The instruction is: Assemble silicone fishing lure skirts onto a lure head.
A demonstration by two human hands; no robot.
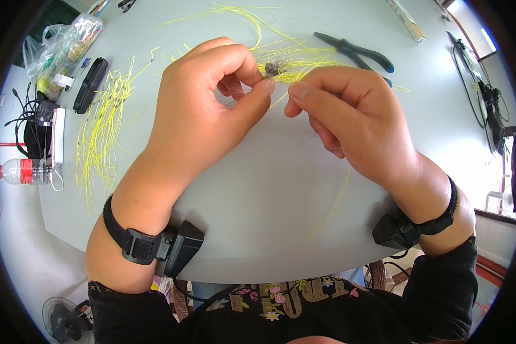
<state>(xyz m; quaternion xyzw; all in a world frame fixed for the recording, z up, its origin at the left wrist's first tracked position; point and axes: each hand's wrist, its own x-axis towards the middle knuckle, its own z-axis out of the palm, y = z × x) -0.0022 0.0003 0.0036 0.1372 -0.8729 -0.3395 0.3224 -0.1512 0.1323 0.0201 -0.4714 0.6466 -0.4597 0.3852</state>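
Observation:
My left hand (212, 86) is closed in a pinch, thumb against index finger, beside a small dark cluster of fine ends (274, 67). What lies between those fingertips is too small to make out. Close by on the right, my right hand (344, 109) pinches a thin yellow wire, a short piece of which shows by its fingertips. Behind both hands spreads a loose bundle of yellow wires (304, 57). A single yellow strand (333, 209) curves below my right hand. Another pile of yellow wires (100, 135), some with dark ends, lies left of my left forearm.
Dark pliers (355, 50) lie behind my right hand. At the left are a black case (90, 86), a plastic bag (69, 49), a white power strip (58, 136), black cables (31, 123) and a bottle (23, 171). A long narrow box (406, 20) sits at the far right.

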